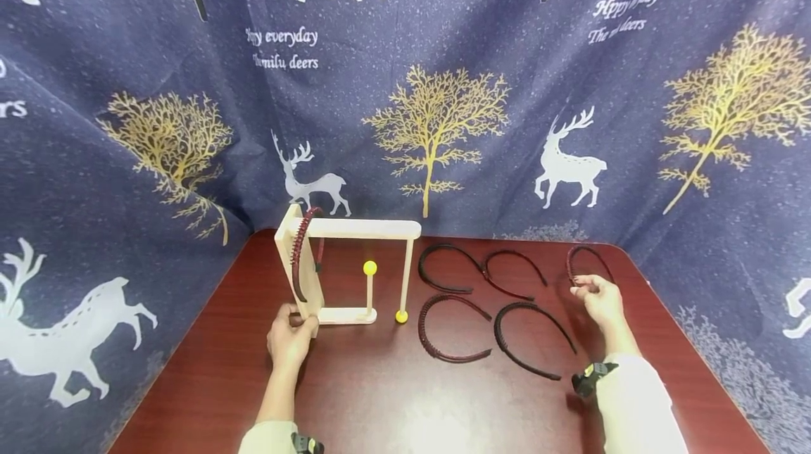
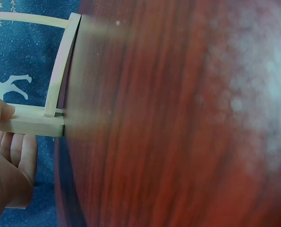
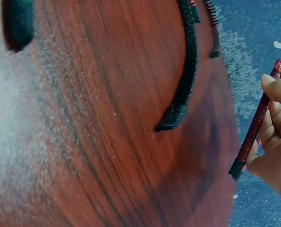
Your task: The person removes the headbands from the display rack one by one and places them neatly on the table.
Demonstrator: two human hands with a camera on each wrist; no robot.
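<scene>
A pale wooden stand [image 1: 355, 229] with yellow balls on its pegs is at the left of the table. A dark red toothed headband [image 1: 296, 257] hangs over its upper bar, against the upright board. My left hand [image 1: 290, 343] grips the lower end of that board, with the thumb on one face and fingers on the other in the left wrist view. At the far right, my right hand [image 1: 600, 303] pinches a glittery dark red headband [image 3: 254, 126] between thumb and fingers. In the right wrist view it is off the tabletop, its black tip pointing down.
Between the hands, several headbands lie on the reddish-brown table [image 1: 380, 383]: a black one [image 1: 443, 246] and a dark red one [image 1: 507, 252] behind, a dark red one [image 1: 423, 331] and a black one [image 1: 500, 334] in front. A blue deer-print cloth [image 1: 380, 179] hangs behind.
</scene>
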